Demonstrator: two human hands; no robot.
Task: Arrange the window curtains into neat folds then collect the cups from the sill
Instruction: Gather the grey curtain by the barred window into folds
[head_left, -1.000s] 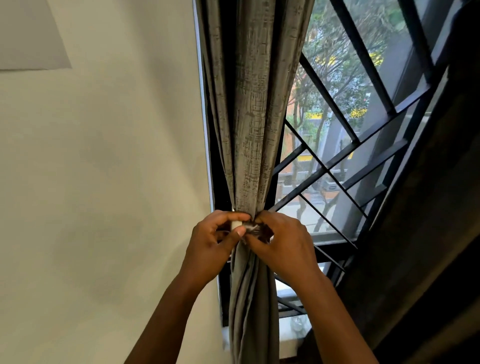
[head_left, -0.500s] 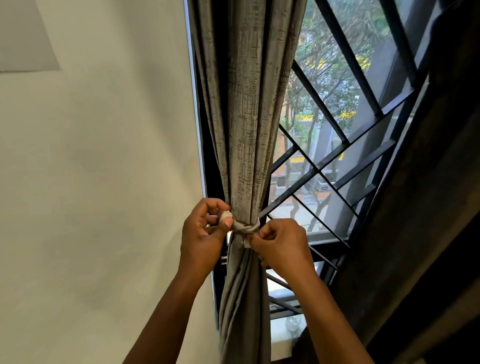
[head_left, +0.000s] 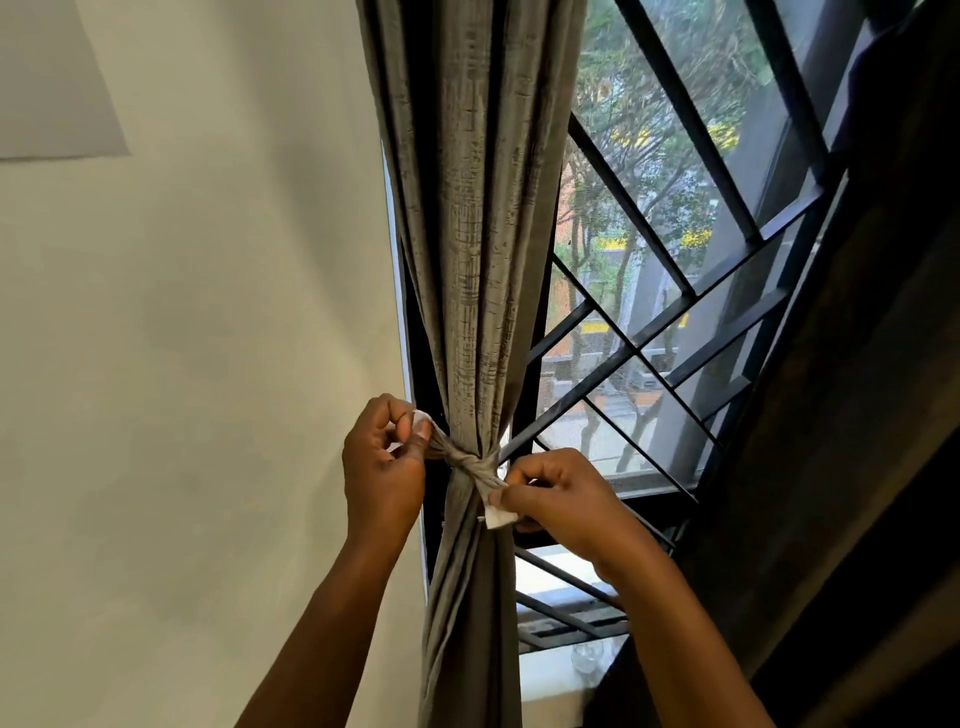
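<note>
"So why are both hands up by the curtain (head_left: 478, 218)?"

"They are tying it. A tie band (head_left: 467, 462) goes round the middle of the curtain, near the middle of the frame, and squeezes the folds into one bunch. The left hand (head_left: 382, 467) pinches one end of the band. The right hand (head_left: 563, 499) pinches the other end, low and to the right. I think pulling both ways makes the knot tight."

"How many curtains are there?"

"One grey one is tied. A dark one (head_left: 831, 415) hangs at the right edge, not tied."

"And the cups?"

"I can see one clear glass cup (head_left: 588, 657) on the sill (head_left: 545, 675), at the bottom, right of the curtain. Nobody is touching it yet. More cups may be hidden."
</note>
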